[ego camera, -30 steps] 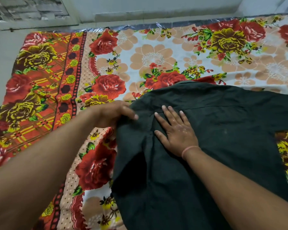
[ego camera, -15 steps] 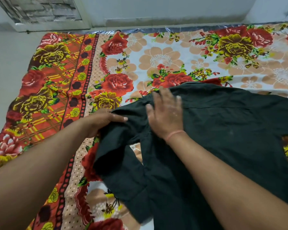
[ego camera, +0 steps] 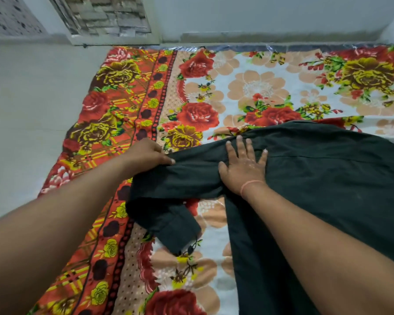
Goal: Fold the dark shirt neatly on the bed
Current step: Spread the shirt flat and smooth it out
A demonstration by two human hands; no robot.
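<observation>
While the shirt (ego camera: 328, 189) is pinned flat by the spread right hand (ego camera: 243, 171) mid-bed (ego camera: 123, 105), its sleeve (ego camera: 168, 196) is pinched by the left hand (ego camera: 146, 155); folding inward seems next.

A grey floor (ego camera: 27, 105) lies left of the bedding; a stone-patterned panel (ego camera: 109, 17) meets the wall (ego camera: 271, 14) beyond.

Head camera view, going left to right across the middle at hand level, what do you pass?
Bare floor → red border of the floral bedsheet → left hand → shirt sleeve → right hand → dark shirt body.
</observation>
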